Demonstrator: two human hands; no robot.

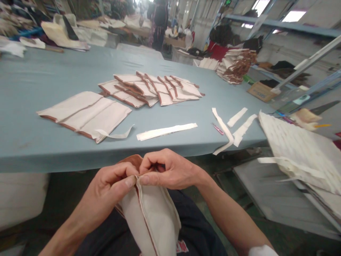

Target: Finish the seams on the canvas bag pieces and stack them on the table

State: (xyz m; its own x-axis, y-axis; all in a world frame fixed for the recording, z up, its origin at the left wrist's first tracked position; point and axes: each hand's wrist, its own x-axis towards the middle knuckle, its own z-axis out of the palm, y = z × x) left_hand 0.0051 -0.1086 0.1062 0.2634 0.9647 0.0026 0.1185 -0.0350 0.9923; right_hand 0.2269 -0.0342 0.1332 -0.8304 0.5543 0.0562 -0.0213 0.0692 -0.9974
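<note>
A cream fabric piece (pixel 151 213) with brown trim lies over my lap, below the front edge of the table. My left hand (pixel 112 183) pinches its top edge with thumb and fingers closed. My right hand (pixel 167 170) is curled shut on the same top edge, thumb tip against the left thumb. The brown lining shows just behind my fingers.
The blue-grey table (pixel 39 81) holds a flat stack of cream pieces (pixel 87 113), a fanned row of brown-trimmed pieces (pixel 154 89), white strips (pixel 166 131) and a pink pen (pixel 217 128). A pile of cream fabric (pixel 298 149) sits at the right. A person (pixel 160 21) stands far behind.
</note>
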